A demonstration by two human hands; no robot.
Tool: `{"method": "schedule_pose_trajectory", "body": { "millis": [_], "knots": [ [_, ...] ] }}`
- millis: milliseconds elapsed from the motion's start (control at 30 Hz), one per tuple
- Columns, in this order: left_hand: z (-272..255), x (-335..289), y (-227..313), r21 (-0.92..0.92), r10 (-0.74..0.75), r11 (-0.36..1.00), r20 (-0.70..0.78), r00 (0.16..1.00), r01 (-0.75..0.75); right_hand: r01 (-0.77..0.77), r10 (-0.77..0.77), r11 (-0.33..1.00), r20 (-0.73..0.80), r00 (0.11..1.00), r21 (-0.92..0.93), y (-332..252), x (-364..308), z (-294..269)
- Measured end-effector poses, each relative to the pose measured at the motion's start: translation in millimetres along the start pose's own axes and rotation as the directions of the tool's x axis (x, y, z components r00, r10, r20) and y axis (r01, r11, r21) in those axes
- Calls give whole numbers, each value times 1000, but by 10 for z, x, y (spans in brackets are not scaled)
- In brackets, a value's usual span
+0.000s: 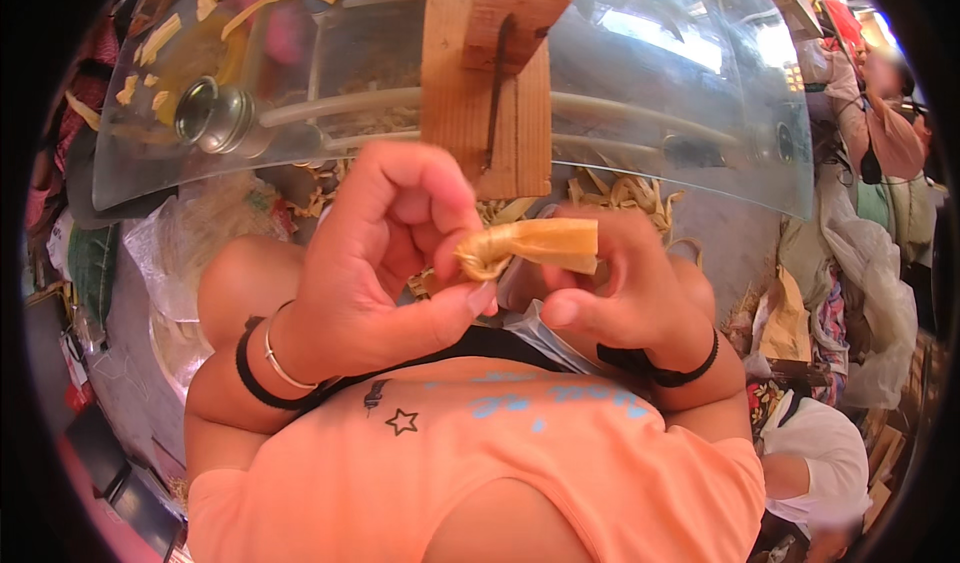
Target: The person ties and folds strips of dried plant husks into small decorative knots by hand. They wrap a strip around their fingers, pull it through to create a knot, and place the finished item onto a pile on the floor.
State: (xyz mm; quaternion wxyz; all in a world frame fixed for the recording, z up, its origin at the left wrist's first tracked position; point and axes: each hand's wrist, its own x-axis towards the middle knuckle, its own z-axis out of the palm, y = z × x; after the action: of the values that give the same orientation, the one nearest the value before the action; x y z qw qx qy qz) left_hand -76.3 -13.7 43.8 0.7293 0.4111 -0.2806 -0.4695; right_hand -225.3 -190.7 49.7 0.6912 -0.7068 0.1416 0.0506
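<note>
My left hand (400, 253) pinches a folded, pale yellow strip of dried husk (545, 243) between thumb and fingers. Its left end is bent round into a small twisted loop, while the flat, straight-cut end points right. Close to that flat end is my right hand (630, 283), slightly blurred, its thumb apart from the curled fingers and not pinching the strip. Part of the right fingers is hidden behind the strip. Both hands are held above my lap, just short of the glass table (650, 113).
A wooden block stand (525, 133) with a dark metal rod sits at the table's near edge. On the glass are a metal cup (212, 113) and loose husk pieces (262, 8). More husk strips (630, 198) lie below the table. Other people (825, 453) are at the right.
</note>
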Motion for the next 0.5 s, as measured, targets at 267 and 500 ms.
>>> {"method": "schedule_pose_trajectory", "body": {
  "millis": [267,500],
  "knots": [
    [-51,119,-20,625,172,767,16,985,-144,486,-557,823,-249,792,-294,-73,259,119],
    [-249,407,136,823,365,556,-115,924,-117,347,-259,931,-465,846,113,-89,574,15]
  ]
}}
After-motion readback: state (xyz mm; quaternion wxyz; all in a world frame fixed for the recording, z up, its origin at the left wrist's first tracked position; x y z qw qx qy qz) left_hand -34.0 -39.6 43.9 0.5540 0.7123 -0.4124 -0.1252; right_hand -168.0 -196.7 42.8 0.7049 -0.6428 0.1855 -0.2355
